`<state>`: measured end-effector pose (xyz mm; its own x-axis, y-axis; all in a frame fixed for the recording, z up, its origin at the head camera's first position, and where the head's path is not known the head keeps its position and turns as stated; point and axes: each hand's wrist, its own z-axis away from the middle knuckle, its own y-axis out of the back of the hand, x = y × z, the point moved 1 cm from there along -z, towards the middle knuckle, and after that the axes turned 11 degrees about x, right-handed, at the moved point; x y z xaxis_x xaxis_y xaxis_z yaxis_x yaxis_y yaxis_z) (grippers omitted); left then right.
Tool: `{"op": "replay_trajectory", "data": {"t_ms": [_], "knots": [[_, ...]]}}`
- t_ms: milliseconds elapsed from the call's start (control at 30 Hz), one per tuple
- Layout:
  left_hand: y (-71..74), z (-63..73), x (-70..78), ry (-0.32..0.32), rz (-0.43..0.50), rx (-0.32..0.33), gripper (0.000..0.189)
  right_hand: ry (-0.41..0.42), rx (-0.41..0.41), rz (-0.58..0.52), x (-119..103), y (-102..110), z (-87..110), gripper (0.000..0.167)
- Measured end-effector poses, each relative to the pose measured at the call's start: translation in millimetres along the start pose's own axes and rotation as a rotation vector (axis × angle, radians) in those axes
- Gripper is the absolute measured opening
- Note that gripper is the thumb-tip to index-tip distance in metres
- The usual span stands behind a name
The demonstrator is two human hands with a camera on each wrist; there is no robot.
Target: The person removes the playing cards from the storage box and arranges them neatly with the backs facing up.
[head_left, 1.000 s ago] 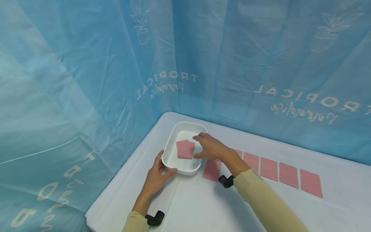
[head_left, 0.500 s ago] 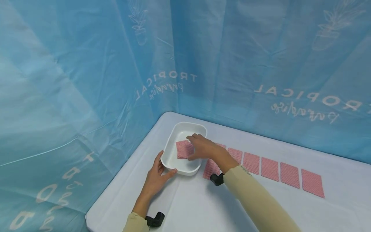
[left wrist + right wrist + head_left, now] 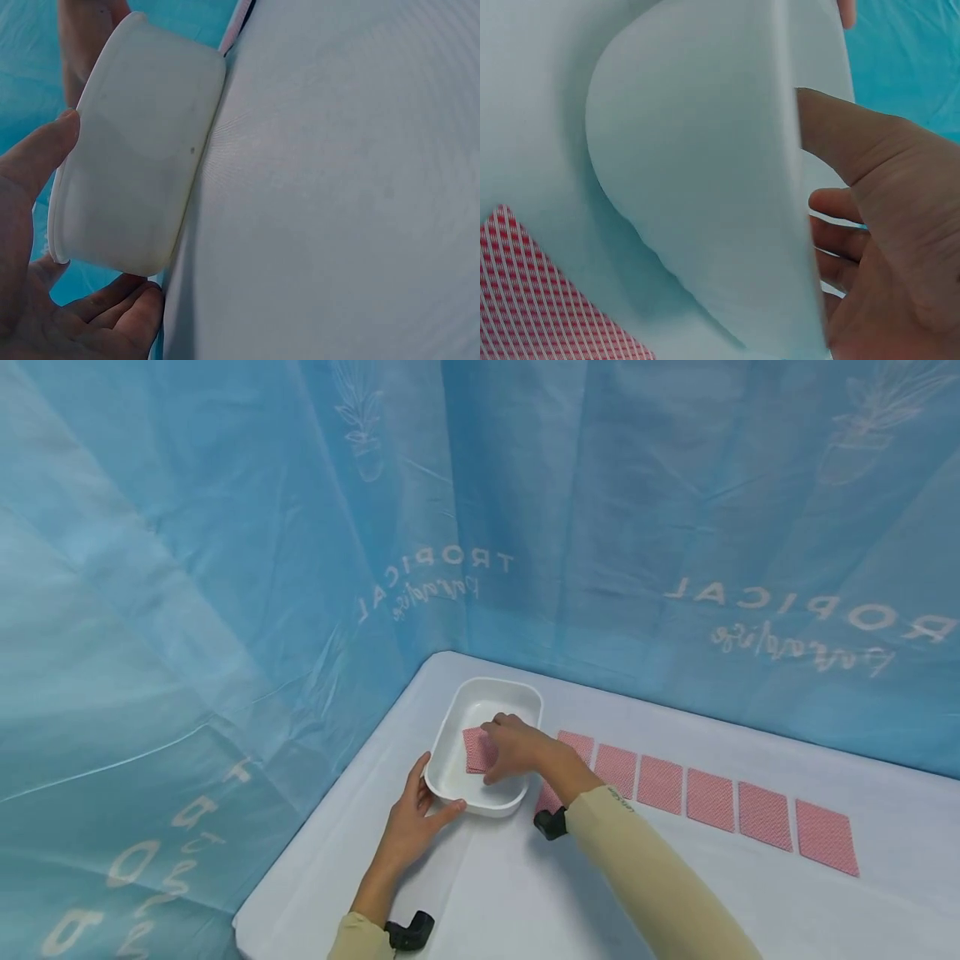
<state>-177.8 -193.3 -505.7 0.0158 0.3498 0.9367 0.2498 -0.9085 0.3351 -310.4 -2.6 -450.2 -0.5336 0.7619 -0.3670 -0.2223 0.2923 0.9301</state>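
Observation:
A white rectangular tray (image 3: 487, 807) stands near the table's far left corner. My left hand (image 3: 411, 827) holds its near left corner, with the thumb on the rim and the fingers against the outer side, as the left wrist view shows of the tray (image 3: 142, 150). Inside lie overlapping red-and-white patterned playing cards (image 3: 474, 752), backs up. My right hand (image 3: 517, 750) reaches over the tray's right side, thumb and fingers spread across these cards and hiding their right part. In the right wrist view the tray wall hides the fingertips, so contact with the cards cannot be seen.
Several face-down cards (image 3: 710, 799) lie in a row to the right of the tray. Another card (image 3: 547, 797) lies beside the tray, partly under the right wrist. Blue printed curtains (image 3: 600, 527) hang behind and left of the white-covered table (image 3: 495, 893).
My right hand has moved left and down into the tray, now covering more of the cards there. The left hand keeps its hold on the tray corner. The view has shifted slightly.

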Motion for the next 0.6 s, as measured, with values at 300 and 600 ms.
{"op": "replay_trajectory", "data": {"t_ms": [300,600], "knots": [[0.7,1.9,10.6,0.011,0.024,-0.004,0.094,-0.006,-0.021,0.050,-2.5,-8.6,-13.2,0.092],[6.0,8.4,33.7,0.004,0.023,-0.019,0.092,-0.075,-0.060,0.060,-1.5,-10.5,-21.5,0.089]]}}
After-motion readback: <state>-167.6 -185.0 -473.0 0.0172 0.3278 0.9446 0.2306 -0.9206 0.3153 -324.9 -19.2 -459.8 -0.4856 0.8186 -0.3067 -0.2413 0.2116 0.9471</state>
